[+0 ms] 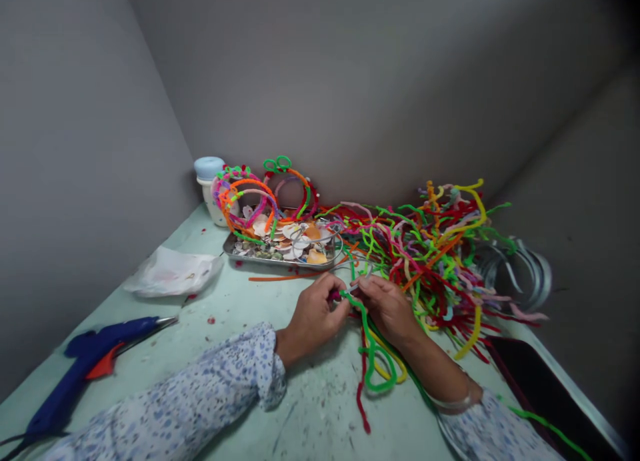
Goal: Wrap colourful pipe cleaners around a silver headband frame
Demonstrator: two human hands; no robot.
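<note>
My left hand (317, 314) is closed in a pinch on a green pipe cleaner (364, 321), with a bit of magenta pipe cleaner (335, 294) showing between the fingers. Fingers of my right hand (390, 307) pinch a thin pale band (355, 286) close beside it. From the hands the green pipe cleaner hangs down toward me and bends into a loop. Under it lie a yellow pipe cleaner (400, 367) and a dark red one (363, 407). The fingertips hide how the band and pipe cleaners meet.
A metal tray (280, 263) holds shells, with pipe-cleaner-wrapped headbands (250, 184) on it. Right of it spreads a tangled pipe cleaner heap (420, 241), near bare metal headbands (535, 274). A blue glue gun (85, 361), white plastic bag (173, 272), lidded jar (213, 194) and dark flat object (540, 387) surround my hands.
</note>
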